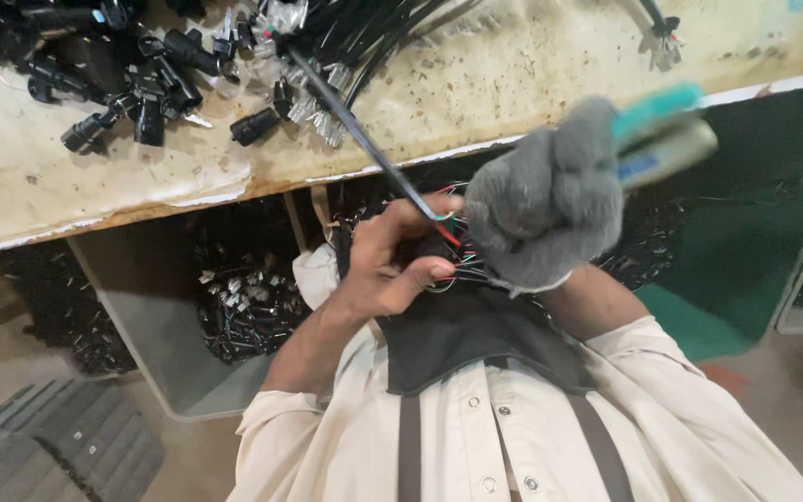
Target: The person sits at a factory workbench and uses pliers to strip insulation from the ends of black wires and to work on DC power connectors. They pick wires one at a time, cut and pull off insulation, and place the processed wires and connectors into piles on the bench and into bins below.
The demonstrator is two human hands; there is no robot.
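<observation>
My left hand (392,256) is bare and pinches the end of a black cable (364,139) that runs up to the workbench. Thin red, green and white wires (453,232) fan out from that cable end between my two hands. My right hand (541,209) wears a grey knit glove and grips a hand tool with teal handles (666,130), its head hidden behind the glove near the wire ends. A dark apron with straps covers my chest below the hands.
A worn cream workbench (513,74) carries a heap of black connectors (132,84) and a bundle of black cables (364,28). Below the bench stands a grey bin (155,325) with cable pieces. A green surface (745,232) lies to the right.
</observation>
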